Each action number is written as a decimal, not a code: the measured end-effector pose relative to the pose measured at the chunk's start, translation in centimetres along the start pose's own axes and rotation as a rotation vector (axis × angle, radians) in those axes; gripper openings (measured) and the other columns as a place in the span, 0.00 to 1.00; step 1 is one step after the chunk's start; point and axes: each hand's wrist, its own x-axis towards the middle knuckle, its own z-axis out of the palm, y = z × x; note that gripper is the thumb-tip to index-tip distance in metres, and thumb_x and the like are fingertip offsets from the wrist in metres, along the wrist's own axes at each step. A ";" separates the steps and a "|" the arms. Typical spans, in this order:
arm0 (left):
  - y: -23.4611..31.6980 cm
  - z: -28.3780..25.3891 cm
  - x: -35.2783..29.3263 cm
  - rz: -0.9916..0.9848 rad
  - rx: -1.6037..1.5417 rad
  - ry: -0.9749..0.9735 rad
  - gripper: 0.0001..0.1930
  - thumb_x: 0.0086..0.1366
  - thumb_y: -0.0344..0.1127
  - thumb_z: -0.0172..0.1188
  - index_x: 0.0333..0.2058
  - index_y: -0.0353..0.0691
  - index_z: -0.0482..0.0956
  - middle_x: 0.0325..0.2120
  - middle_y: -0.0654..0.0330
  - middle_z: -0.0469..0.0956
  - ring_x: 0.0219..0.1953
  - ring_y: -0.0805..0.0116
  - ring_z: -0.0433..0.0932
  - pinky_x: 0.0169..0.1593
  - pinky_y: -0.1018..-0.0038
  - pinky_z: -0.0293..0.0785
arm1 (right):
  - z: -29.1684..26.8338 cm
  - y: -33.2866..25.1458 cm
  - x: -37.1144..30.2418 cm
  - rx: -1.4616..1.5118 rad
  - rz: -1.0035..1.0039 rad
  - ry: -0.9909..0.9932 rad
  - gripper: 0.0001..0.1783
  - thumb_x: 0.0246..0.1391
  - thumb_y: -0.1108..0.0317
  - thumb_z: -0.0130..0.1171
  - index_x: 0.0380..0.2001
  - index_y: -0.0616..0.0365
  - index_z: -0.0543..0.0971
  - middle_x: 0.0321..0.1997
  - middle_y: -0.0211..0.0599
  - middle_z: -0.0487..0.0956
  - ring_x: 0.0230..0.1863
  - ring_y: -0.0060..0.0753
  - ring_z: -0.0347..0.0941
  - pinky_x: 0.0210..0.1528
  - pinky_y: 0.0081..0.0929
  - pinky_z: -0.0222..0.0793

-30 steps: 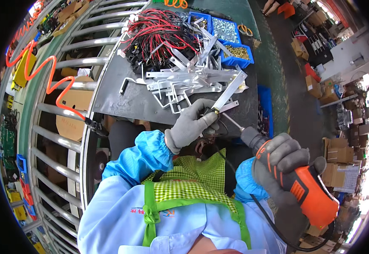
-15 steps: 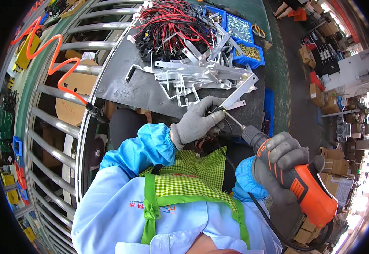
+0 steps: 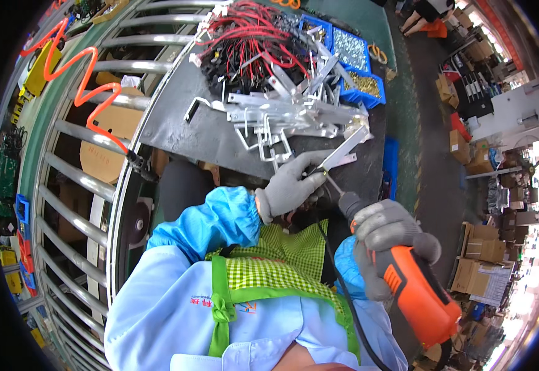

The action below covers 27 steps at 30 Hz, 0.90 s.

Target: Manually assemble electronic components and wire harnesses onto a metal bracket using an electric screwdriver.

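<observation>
My gloved left hand [image 3: 291, 183] is closed on the near end of a flat silver metal bracket [image 3: 345, 148], which slants up to the right over the bench edge. In my gloved right hand [image 3: 390, 238] is an orange and black corded power drill [image 3: 422, 297], its long thin bit [image 3: 333, 182] directed at the bracket end beside my left fingertips. Whether the bit touches a screw there is too small to tell. Just beyond lies a heap of silver metal brackets [image 3: 282, 114], some flat and some bent.
Red and black wires [image 3: 251, 37] are piled behind the brackets on the dark bench [image 3: 183, 127]. Blue bins [image 3: 363, 93] of small fasteners stand at the far right, with yellow-handled scissors [image 3: 377, 54] beside them. A metal roller conveyor [image 3: 84, 173] and coiled orange hose [image 3: 84, 80] are at left.
The drill and my right hand have shifted left and down, the drill now more upright in the picture. My left hand and the bracket have moved slightly nearer to me.
</observation>
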 end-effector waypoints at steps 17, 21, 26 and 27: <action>-2.7 0.6 0.0 0.126 0.135 -0.030 0.14 0.68 0.34 0.57 0.49 0.36 0.73 0.28 0.61 0.79 0.27 0.76 0.78 0.31 0.77 0.77 | -0.2 0.2 -1.0 -0.033 0.094 -0.050 0.22 0.52 0.56 0.66 0.40 0.63 0.72 0.23 0.38 0.77 0.20 0.34 0.73 0.26 0.35 0.76; -3.5 0.7 0.3 0.112 0.119 -0.013 0.14 0.68 0.34 0.57 0.49 0.36 0.72 0.28 0.60 0.79 0.27 0.76 0.79 0.31 0.77 0.78 | -0.5 0.2 -0.9 -0.032 0.177 -0.020 0.22 0.50 0.52 0.67 0.26 0.63 0.74 0.19 0.40 0.76 0.20 0.35 0.73 0.27 0.34 0.75; -3.1 1.2 2.1 0.040 0.207 -0.183 0.14 0.68 0.36 0.56 0.49 0.37 0.73 0.30 0.59 0.80 0.26 0.75 0.80 0.30 0.76 0.78 | -4.1 0.5 -1.9 -0.012 0.328 -0.129 0.24 0.51 0.50 0.64 0.29 0.64 0.75 0.22 0.42 0.76 0.22 0.39 0.75 0.30 0.36 0.76; -2.5 1.2 2.3 0.070 0.234 -0.204 0.14 0.67 0.36 0.57 0.49 0.37 0.73 0.30 0.58 0.80 0.26 0.76 0.80 0.30 0.76 0.78 | -5.7 1.6 -4.1 0.078 0.293 -0.164 0.25 0.44 0.50 0.73 0.28 0.62 0.75 0.23 0.39 0.77 0.24 0.39 0.76 0.31 0.37 0.76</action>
